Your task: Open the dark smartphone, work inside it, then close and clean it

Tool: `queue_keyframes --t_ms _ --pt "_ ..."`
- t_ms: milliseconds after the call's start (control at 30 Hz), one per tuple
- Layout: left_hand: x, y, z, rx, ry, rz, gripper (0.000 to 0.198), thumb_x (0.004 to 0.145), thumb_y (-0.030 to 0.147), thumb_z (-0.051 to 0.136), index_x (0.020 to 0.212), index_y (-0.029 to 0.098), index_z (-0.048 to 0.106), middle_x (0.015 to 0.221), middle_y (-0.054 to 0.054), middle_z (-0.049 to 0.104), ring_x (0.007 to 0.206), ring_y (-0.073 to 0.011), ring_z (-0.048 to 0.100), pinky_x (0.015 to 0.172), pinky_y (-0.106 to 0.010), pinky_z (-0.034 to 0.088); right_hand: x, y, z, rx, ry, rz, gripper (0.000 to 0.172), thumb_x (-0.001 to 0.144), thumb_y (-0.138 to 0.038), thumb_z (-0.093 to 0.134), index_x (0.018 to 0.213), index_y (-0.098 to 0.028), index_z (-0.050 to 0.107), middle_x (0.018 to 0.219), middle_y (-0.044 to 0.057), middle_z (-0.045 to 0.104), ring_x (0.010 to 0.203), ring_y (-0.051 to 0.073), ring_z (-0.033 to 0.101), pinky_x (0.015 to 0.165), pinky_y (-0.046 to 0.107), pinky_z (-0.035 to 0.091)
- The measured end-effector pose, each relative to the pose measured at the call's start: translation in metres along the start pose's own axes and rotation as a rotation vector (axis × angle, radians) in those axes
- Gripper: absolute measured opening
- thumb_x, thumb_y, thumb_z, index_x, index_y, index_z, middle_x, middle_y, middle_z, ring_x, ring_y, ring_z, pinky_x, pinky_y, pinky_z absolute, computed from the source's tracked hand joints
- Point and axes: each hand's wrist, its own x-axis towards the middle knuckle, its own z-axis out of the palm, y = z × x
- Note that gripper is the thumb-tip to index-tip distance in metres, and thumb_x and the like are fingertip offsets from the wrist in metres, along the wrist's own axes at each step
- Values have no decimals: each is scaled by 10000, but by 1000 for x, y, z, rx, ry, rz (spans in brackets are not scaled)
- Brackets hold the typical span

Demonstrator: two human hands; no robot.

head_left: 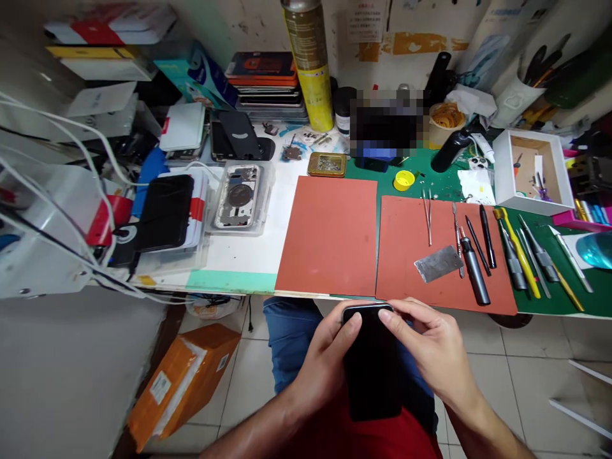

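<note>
**Dark phone (373,376) in both hands over your lap, lower centre of the frame**

Nearest the bottom edge, your red shirt (366,440) shows below the phone. You hold the phone upright in the frame, dark face toward you, its top end just short of the table (258,255).

Your left hand (329,344) is partly closed round the phone's left side, thumb on the upper left corner; its fingers are mostly hidden behind. Your right hand (428,341) closes on the upper right corner, thumb on the face and forefinger along the top edge.

On the floor at lower left sits an orange parcel (191,376).

Beyond the phone, two reddish mats (329,236) lie side by side on the table. The right one carries a metal plate (438,263), a dark-handled screwdriver (475,274) and tweezers (429,234). Past it, at right, lies a yellow brush (520,255).

Left of centre, an opened phone (236,197) lies in a clear case; farther left, a black phone (167,210) rests on a white and red box.

Farther back are a shallow tin (327,166), a yellow cap (404,180) and, at upper right, an open white box (535,203). A tall spray can (315,76) stands at top centre.
</note>
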Motion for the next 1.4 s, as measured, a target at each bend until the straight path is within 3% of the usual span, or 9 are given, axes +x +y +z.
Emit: queue_keyframes --t_ms 200,467,667,767,833,933,1033,1133,1400 --pt "-6 2 1 102 -71 33 442 1152 472 507 1466 241 717 1472 -101 731 1418 -293 633 1262 -418 423 -3 17 -11 83 44 54 297 908 -481 894 1115 -269 912 987 47 791 868 206 717 778 300 612" --pt "-7 14 10 344 -60 117 513 1157 521 445 1507 238 691 1523 -95 707 1437 -299 626 1248 -427 473 -7 32 -9 233 60 63 276 896 -392 921 1150 -286 910 1039 62 818 925 229 733 850 332 629" --pt "-9 7 -1 488 -181 118 612 1113 548 546 1680 321 504 1733 -85 508 1623 -330 437 1378 -530 296 -7 24 3 404 131 108 280 873 -454 926 1055 -242 915 861 51 776 746 190 658 690 318 589" --pt "-14 7 2 415 -231 49 685 1117 557 518 1748 345 358 1739 -117 487 1453 -337 624 1259 -544 489 -11 21 9 461 76 195 340 898 -512 887 1064 -216 897 762 30 729 550 137 534 487 288 493" --pt "-18 9 7 383 -231 7 687 1130 575 459 1764 357 309 1741 -137 469 1249 -301 737 1113 -505 614 -13 21 11 453 57 207 363 921 -529 862 1110 -220 881 784 33 742 514 126 515 459 288 484" --pt "-23 10 10 463 -217 22 677 1138 580 418 1767 361 296 1812 -125 341 1293 -291 707 1077 -461 640 -15 21 11 285 162 18 297 935 -457 875 1169 -274 870 1098 82 798 858 209 725 759 344 635" --pt "-25 10 9 640 -213 67 642 1152 539 405 1757 339 332 1843 -92 299 1593 -322 475 1307 -506 445 -15 16 6 124 98 -200 257 979 -384 841 1232 -340 862 1377 88 697 1302 276 656 1094 391 565" --pt "-24 11 10 749 -225 86 607 1162 498 395 1735 297 395 1806 -101 389 1678 -317 346 1401 -541 250 -13 13 1 122 -74 -253 226 1011 -378 804 1228 -371 865 1364 84 641 1323 277 621 1116 399 537" --pt "-23 14 22 696 -222 148 486 1130 351 482 1593 263 601 1591 -128 637 1496 -310 573 1324 -481 400 -10 19 -4 201 -131 -220 111 1014 -374 801 1059 -328 891 1295 88 635 1245 266 618 1078 395 517"
